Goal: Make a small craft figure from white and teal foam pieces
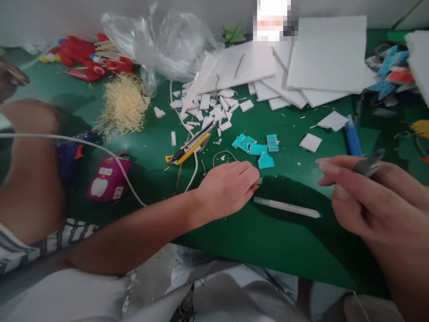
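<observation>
My left hand [231,184] rests low over the green table with its fingers curled closed. A small pale end pokes out beside its fingertips, but what it belongs to is hidden. Several turquoise-coloured foam pieces [258,149] lie just beyond that hand, some with drawn dots or stripes. A white marker with teal ends [287,207] lies between my two hands. At the right, my right hand [375,192] is raised with thumb and fingers pinched round a grey pen-like object [370,163], blurred and partly hidden. Past it are a white foam square [310,142] and a blue stick-shaped thing [353,136].
A yellow box cutter [189,145] lies left of centre by white foam scraps [214,107]. White foam sheets [328,53] and a clear plastic bag [167,44] are behind. A cable [129,179] crosses a magenta box [109,179]. Another person's arm [33,165] is at left.
</observation>
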`<state>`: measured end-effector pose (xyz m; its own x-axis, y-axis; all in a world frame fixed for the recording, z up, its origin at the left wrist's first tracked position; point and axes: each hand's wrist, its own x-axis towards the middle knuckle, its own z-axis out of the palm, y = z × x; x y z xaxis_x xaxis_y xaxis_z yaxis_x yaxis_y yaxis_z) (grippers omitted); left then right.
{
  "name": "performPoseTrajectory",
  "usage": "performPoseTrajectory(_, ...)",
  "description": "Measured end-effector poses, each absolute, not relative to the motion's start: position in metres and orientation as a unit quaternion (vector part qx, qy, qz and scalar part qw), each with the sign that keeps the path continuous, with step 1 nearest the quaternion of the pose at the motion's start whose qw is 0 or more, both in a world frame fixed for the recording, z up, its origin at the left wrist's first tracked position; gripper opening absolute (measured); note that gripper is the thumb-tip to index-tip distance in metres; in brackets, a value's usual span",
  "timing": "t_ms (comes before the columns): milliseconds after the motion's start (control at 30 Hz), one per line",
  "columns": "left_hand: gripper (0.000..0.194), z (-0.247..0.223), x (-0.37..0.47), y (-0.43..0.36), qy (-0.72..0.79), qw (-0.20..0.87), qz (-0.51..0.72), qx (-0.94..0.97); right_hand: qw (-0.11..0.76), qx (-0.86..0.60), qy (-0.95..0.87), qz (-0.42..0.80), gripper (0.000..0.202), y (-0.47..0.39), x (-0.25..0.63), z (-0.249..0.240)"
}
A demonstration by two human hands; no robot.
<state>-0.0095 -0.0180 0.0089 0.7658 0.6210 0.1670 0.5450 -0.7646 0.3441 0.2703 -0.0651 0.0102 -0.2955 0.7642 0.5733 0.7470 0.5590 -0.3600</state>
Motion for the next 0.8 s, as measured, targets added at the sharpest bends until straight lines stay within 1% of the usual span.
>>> performPoseTrajectory(67, 0.015, 0.01, -0.009, -0.018, 0.307, 0.142, 0.134, 0.931, 0.371, -0.393, -0.841, -0.019, 0.068, -0.066, 0.267, 0.016)
performPoseTrajectory(133, 0.014, 0.01, -0.008, -0.019, 0.301, 0.152, 0.13, 0.932, 0.375, -0.375, -0.848, -0.025, 0.066, -0.066, 0.263, 0.021)
performPoseTrajectory(200, 0.014, 0.011, -0.007, -0.02, 0.296, 0.163, 0.129, 0.932, 0.389, -0.386, -0.836, 0.026, 0.055, -0.065, 0.26, 0.025)
performPoseTrajectory(300, 0.02, 0.01, -0.006, -0.022, 0.278, 0.178, 0.153, 0.931, 0.415, -0.392, -0.81, 0.133, 0.032, -0.062, 0.255, 0.028)
performPoseTrajectory(333, 0.022, 0.01, -0.007, -0.022, 0.277, 0.185, 0.166, 0.928, 0.411, -0.409, -0.799, 0.159, 0.03, -0.06, 0.253, 0.027)
performPoseTrajectory(400, 0.024, 0.009, -0.008, -0.021, 0.296, 0.198, 0.194, 0.914, 0.42, -0.425, -0.79, 0.14, 0.026, -0.055, 0.248, 0.024)
performPoseTrajectory(500, 0.011, 0.008, -0.009, -0.018, 0.348, 0.209, 0.223, 0.886, 0.375, -0.454, -0.803, 0.096, 0.036, -0.049, 0.243, 0.016)
performPoseTrajectory(533, 0.009, 0.008, -0.01, -0.016, 0.362, 0.209, 0.224, 0.88, 0.35, -0.455, -0.815, 0.083, 0.04, -0.047, 0.241, 0.013)
performPoseTrajectory(667, 0.025, 0.007, -0.009, -0.013, 0.38, 0.213, 0.199, 0.878, 0.291, -0.451, -0.843, 0.026, 0.045, -0.043, 0.238, 0.004)
performPoseTrajectory(800, 0.027, 0.005, -0.006, -0.013, 0.376, 0.217, 0.191, 0.881, 0.27, -0.442, -0.856, 0.018, 0.048, -0.043, 0.236, 0.001)
